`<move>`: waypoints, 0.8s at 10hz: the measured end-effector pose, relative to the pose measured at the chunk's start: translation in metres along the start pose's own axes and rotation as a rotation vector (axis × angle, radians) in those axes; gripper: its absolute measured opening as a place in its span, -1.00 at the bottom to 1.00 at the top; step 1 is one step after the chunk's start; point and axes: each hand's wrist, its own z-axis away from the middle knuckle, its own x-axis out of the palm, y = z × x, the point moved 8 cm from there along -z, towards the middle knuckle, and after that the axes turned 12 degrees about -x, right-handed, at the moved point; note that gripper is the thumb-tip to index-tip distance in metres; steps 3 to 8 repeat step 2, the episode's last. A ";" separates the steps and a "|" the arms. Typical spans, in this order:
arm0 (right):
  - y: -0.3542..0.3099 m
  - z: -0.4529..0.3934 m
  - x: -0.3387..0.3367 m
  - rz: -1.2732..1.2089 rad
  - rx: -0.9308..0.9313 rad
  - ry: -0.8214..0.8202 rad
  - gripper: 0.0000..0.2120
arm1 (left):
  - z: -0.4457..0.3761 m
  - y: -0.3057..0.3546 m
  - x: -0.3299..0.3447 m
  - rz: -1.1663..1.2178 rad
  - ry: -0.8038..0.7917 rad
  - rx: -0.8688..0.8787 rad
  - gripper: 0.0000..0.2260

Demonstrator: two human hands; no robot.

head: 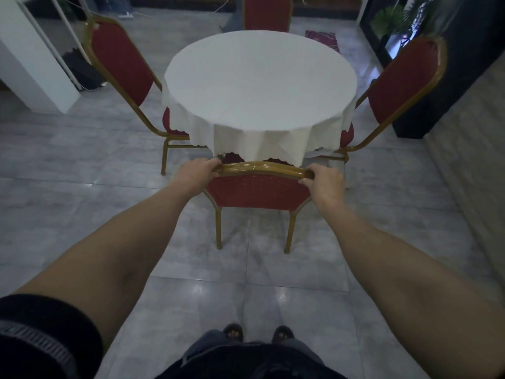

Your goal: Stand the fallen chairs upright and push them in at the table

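Red chair [259,191] under both hands

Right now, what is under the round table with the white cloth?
Under the round table, the red seats of the left chair and right chair reach in. The hanging white cloth covers the table's base and the seat of the near chair.

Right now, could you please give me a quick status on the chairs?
Left hand and right hand both gripping top rail of near chair. Chair upright, seat under tablecloth edge. Other three chairs standing. Nothing blocking.
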 end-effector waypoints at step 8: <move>0.002 0.008 -0.005 0.071 0.000 -0.051 -0.70 | -0.014 0.025 -0.022 0.005 -0.052 0.199 -0.68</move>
